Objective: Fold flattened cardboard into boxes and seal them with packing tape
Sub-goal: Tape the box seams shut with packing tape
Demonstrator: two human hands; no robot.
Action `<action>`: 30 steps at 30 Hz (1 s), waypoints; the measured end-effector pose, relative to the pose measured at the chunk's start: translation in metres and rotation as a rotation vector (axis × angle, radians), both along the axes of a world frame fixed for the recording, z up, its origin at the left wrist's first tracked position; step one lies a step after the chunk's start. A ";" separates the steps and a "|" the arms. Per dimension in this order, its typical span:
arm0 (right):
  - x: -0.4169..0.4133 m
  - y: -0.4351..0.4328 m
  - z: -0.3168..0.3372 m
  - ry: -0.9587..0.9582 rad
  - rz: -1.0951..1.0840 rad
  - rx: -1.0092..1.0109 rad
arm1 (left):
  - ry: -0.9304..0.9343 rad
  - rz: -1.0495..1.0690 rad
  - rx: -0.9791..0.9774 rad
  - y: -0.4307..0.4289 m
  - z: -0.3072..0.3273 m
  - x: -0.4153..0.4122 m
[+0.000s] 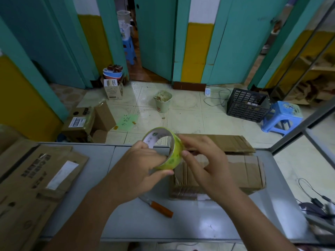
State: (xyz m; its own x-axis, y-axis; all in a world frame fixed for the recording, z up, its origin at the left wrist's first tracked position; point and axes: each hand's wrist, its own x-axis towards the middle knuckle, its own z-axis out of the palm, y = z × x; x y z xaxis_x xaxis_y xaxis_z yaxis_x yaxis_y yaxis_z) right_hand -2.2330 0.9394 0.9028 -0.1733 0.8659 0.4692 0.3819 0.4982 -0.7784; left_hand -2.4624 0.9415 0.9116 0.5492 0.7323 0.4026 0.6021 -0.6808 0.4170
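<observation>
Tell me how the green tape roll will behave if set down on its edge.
Likely to roll: the tape roll is a round hoop and the table looks smooth and glossy. Probably light and stiff: the left hand holds it up with fingers through the core, and the ring looks undeformed. Laid flat, it should stay put.
</observation>
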 end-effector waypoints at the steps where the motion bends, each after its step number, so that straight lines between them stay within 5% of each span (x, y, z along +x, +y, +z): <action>1: 0.002 0.000 -0.001 -0.050 0.028 0.068 | -0.042 0.008 -0.043 0.000 0.001 -0.002; 30: 0.003 -0.002 0.032 -0.118 -0.038 0.258 | -0.131 -0.046 -0.037 0.000 0.011 -0.004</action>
